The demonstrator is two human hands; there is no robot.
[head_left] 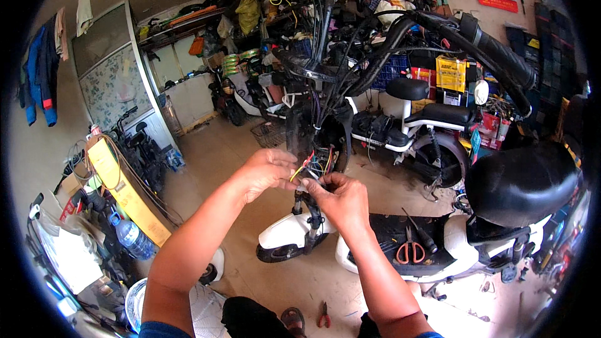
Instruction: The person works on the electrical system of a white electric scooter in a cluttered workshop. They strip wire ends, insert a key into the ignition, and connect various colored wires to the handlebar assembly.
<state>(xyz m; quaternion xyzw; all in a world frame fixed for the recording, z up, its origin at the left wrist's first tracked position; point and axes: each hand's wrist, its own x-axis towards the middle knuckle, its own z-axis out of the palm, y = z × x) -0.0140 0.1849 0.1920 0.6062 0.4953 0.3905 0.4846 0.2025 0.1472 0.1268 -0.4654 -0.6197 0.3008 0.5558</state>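
Both my hands are at the front column of a white electric scooter (285, 231), over its front wheel. My left hand (270, 172) has its thumb and fingers pinched on a thin yellow wire (297, 174). Close beside it, my right hand (342, 199) pinches the wires too, its fingertips almost meeting the left's. Red, yellow and green wires (328, 161) stick out behind the fingers; the exact ends in the grip are hidden. Orange-handled scissors (410, 252) and a dark screwdriver (427, 240) lie on the scooter's black footboard (388, 228).
Red-handled pliers (323, 317) lie on the floor near my foot. The scooter's black handlebar (507, 59) arches above, and its black seat (519, 181) is at right. Another white scooter (400, 131) stands behind. On the left are a yellow board (128, 191) and a water bottle (133, 236).
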